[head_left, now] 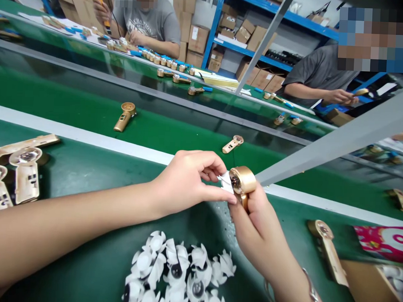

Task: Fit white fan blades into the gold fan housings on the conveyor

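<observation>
My left hand (195, 177) pinches a small white fan blade (226, 182) between thumb and fingers. The blade is at the open round head of a gold handheld fan body (243, 179), where a dark motor part shows. Wrapped round that gold body is my right hand (260, 220), its thumb near my left thumb tip. A heap of white fan blades (178, 274) lies on the green table below my hands.
Gold fan parts (27, 174) lie at the left, another (329, 252) at the right beside a cardboard box (366, 283) and a pink packet (384, 241). Gold parts (124, 116) rest on the green belt (175, 132). A slanted metal post (322, 138) stands beyond my right hand. Two people work opposite.
</observation>
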Motion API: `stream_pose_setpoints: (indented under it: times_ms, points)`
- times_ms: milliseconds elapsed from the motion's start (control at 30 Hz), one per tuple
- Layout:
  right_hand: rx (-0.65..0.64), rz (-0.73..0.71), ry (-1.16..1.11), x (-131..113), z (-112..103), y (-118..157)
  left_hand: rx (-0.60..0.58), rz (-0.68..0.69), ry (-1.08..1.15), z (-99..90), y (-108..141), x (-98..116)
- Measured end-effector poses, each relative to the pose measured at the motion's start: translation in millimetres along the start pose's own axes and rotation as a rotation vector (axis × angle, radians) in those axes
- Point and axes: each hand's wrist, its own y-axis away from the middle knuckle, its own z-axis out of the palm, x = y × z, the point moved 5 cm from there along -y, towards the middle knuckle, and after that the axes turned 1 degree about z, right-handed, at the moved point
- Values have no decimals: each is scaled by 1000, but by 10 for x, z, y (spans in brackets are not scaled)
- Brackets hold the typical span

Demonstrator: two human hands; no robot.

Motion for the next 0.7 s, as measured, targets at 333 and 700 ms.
stream_pose_setpoints:
  times_ms: [333,700]
  points:
    - [-47,-11,179,113,29,-10,-69,-245,299,92,16,-167]
    - [15,142,336,251,71,-206,-139,-309,116,-11,-109,-225]
